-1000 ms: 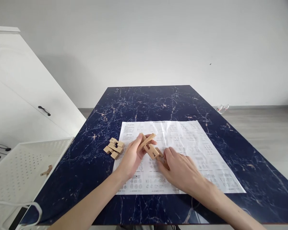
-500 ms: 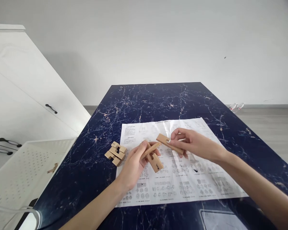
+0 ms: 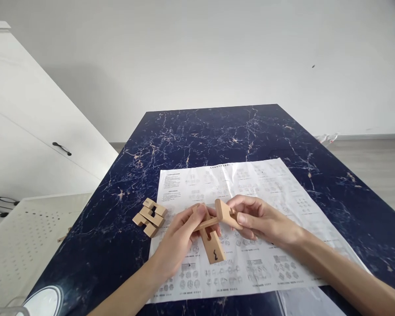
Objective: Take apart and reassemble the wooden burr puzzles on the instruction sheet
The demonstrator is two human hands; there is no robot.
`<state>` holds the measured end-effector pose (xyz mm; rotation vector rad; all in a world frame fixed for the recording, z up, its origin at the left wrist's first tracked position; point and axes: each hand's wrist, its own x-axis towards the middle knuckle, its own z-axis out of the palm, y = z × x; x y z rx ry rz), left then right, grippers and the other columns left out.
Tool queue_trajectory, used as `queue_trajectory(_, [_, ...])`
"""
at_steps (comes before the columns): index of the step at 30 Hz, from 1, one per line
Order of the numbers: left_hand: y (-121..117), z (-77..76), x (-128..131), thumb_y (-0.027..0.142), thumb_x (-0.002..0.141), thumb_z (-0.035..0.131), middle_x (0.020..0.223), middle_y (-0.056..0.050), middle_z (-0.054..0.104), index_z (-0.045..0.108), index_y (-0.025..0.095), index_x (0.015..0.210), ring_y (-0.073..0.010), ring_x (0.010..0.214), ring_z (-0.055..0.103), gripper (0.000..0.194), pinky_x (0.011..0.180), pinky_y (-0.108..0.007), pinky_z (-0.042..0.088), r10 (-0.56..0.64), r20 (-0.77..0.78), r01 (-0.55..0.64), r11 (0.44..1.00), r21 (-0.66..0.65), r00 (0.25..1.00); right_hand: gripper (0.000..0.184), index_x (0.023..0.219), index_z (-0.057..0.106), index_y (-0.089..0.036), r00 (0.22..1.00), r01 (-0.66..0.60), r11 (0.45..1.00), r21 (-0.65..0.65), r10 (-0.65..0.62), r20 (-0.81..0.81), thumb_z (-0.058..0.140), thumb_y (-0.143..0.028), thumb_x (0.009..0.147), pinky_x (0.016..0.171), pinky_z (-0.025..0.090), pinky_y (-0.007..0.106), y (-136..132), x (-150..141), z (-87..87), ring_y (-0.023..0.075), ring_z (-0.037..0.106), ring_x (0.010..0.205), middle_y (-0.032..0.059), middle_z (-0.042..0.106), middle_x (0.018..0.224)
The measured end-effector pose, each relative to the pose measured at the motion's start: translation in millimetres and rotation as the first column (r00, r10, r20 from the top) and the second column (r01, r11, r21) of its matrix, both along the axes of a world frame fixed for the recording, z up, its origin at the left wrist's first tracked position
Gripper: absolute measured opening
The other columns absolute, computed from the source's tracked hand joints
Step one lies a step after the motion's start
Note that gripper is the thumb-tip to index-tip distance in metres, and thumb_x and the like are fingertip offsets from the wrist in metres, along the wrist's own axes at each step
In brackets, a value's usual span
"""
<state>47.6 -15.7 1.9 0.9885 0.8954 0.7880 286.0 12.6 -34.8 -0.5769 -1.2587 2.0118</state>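
Note:
My left hand (image 3: 181, 232) is closed around two crossed wooden puzzle pieces. One is a notched piece (image 3: 213, 250) with a black mark on its lower end; the other is a thin strip (image 3: 206, 224) lying across it. In my right hand (image 3: 255, 217), fingers and thumb pinch another notched wooden piece (image 3: 224, 213), tilted, its left end at the strip's right end. Whether the two interlock I cannot tell. Left of my left hand, a small cluster of wooden puzzle pieces (image 3: 149, 216) rests on the table, fitted side by side.
A creased printed instruction sheet (image 3: 213, 281) lies under my hands on the dark blue marbled table (image 3: 197, 136). At left stand a white cabinet (image 3: 36, 109) and a white perforated surface (image 3: 29, 237). A round pale object (image 3: 44, 303) sits at the table's lower left corner.
My right hand has turned its piece more upright and brought it down against the strip in my left hand. The marked piece now points more steeply downward. The view has shifted slightly.

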Motion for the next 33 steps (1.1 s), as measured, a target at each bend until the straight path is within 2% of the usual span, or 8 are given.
queue_trajectory(3, [0,-2.3,-1,0.057,0.106,0.059,0.081,-0.004,0.066,0.077,0.021,0.090,-0.0188,0.081,0.061,0.043,0.079,-0.030,0.047,-0.018,0.045,0.019,1.000,-0.019,0.999,0.027,0.114,0.073,-0.025,1.000,-0.003,1.000,0.010,0.003,0.016,0.081,-0.044,0.097,0.049,0.037,0.022,-1,-1,1.5,0.0059,0.046,0.052,-0.0057,0.061,0.077])
queue_trajectory(6, [-1,-3.1,-1,0.058,0.104,0.063,0.079,-0.003,0.064,0.076,0.021,0.086,-0.0168,0.076,0.059,0.043,0.078,-0.030,0.048,-0.036,0.078,0.040,0.998,-0.045,0.996,0.033,0.114,0.071,-0.024,0.999,-0.022,1.000,-0.008,0.022,0.048,0.084,-0.046,0.094,0.049,0.038,0.022,-2,0,5.2,0.0055,0.045,0.052,-0.0048,0.062,0.081])
queue_trajectory(13, [-3,3.6,2,0.060,0.098,0.072,0.079,-0.005,0.067,0.079,0.019,0.088,-0.0169,0.073,0.059,0.043,0.072,-0.028,0.047,-0.076,0.136,0.090,0.991,-0.096,0.988,0.034,0.103,0.065,-0.021,0.999,-0.044,0.999,-0.011,0.043,-0.017,0.086,-0.046,0.092,0.045,0.038,0.020,-3,-1,9.1,0.0048,0.042,0.048,-0.0070,0.061,0.073])
queue_trajectory(17, [-2,3.2,2,0.060,0.097,0.072,0.073,-0.001,0.058,0.075,0.019,0.085,-0.0151,0.068,0.054,0.043,0.069,-0.028,0.045,-0.069,0.167,0.089,0.989,-0.116,0.984,0.029,0.104,0.066,-0.020,0.999,-0.046,0.999,-0.008,0.046,-0.017,0.083,-0.042,0.095,0.047,0.043,0.020,-5,-1,9.0,0.0056,0.050,0.052,-0.0046,0.065,0.077])
queue_trajectory(21, [-3,1.3,1,0.063,0.093,0.076,0.077,0.001,0.048,0.069,0.018,0.082,-0.0135,0.069,0.045,0.046,0.067,-0.027,0.042,-0.055,0.120,0.068,0.991,-0.112,0.991,0.023,0.107,0.066,-0.019,0.994,-0.110,0.994,-0.025,0.110,-0.015,0.080,-0.035,0.098,0.052,0.049,0.020,-7,-3,10.1,0.0062,0.057,0.056,-0.0040,0.065,0.081])
queue_trajectory(25, [-4,1.7,2,0.058,0.097,0.074,0.080,0.002,0.043,0.062,0.019,0.084,-0.0129,0.070,0.038,0.042,0.063,-0.024,0.037,-0.069,0.146,0.086,0.990,-0.111,0.987,0.025,0.109,0.064,-0.019,0.992,-0.129,0.991,-0.040,0.129,0.007,0.080,-0.034,0.098,0.054,0.053,0.022,-9,-5,13.3,0.0071,0.060,0.058,-0.0042,0.065,0.082])
queue_trajectory(30, [-5,4.2,5,0.053,0.097,0.075,0.089,-0.002,0.049,0.061,0.019,0.087,-0.0157,0.080,0.047,0.038,0.074,-0.027,0.044,-0.091,0.210,0.122,0.982,-0.141,0.973,0.025,0.107,0.057,-0.021,0.990,-0.122,0.991,-0.060,0.126,0.061,0.078,-0.032,0.100,0.057,0.057,0.022,-15,-11,15.9,0.0089,0.065,0.064,-0.0032,0.066,0.084])
queue_trajectory(33, [-7,7.3,9,0.050,0.095,0.077,0.098,-0.004,0.050,0.062,0.018,0.086,-0.0161,0.083,0.050,0.037,0.073,-0.027,0.046,-0.056,0.289,0.108,0.980,-0.169,0.956,0.029,0.107,0.054,-0.022,0.996,-0.078,0.995,-0.066,0.081,0.049,0.080,-0.033,0.099,0.056,0.059,0.021,-21,-17,15.0,0.0093,0.066,0.066,-0.0023,0.068,0.087])
